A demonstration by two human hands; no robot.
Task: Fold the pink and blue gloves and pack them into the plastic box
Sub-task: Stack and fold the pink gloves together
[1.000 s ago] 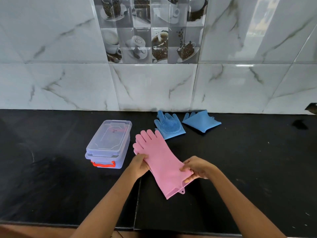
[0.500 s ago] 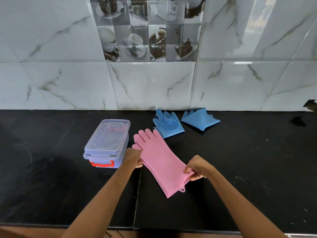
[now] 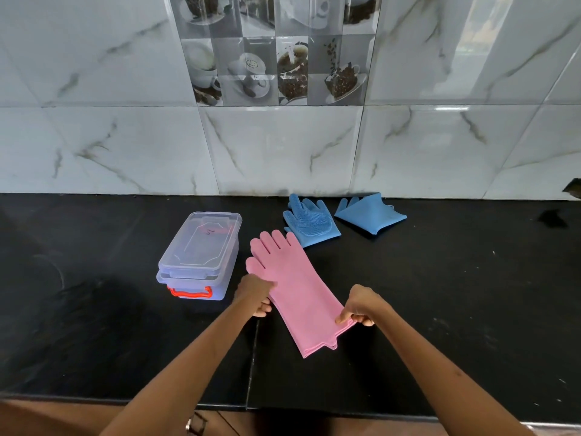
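Two pink gloves (image 3: 295, 287) lie stacked flat on the black counter, fingers pointing away from me. My left hand (image 3: 255, 294) grips their left edge near the thumb. My right hand (image 3: 361, 306) pinches the right edge close to the cuff. Two folded blue gloves lie further back: one (image 3: 309, 220) with its bristled palm up, the other (image 3: 371, 214) to its right. The clear plastic box (image 3: 201, 256), with its lid on and a red latch at the front, stands to the left of the pink gloves.
The black counter (image 3: 456, 294) runs to a marble-tiled wall (image 3: 283, 146) right behind the blue gloves. Its front edge is near my forearms. A dark object (image 3: 573, 188) shows at the far right edge by the wall.
My left hand slid to the gloves' left edge and my right hand moved toward the cuff, both now pinching the edges. The pink gloves shifted slightly.
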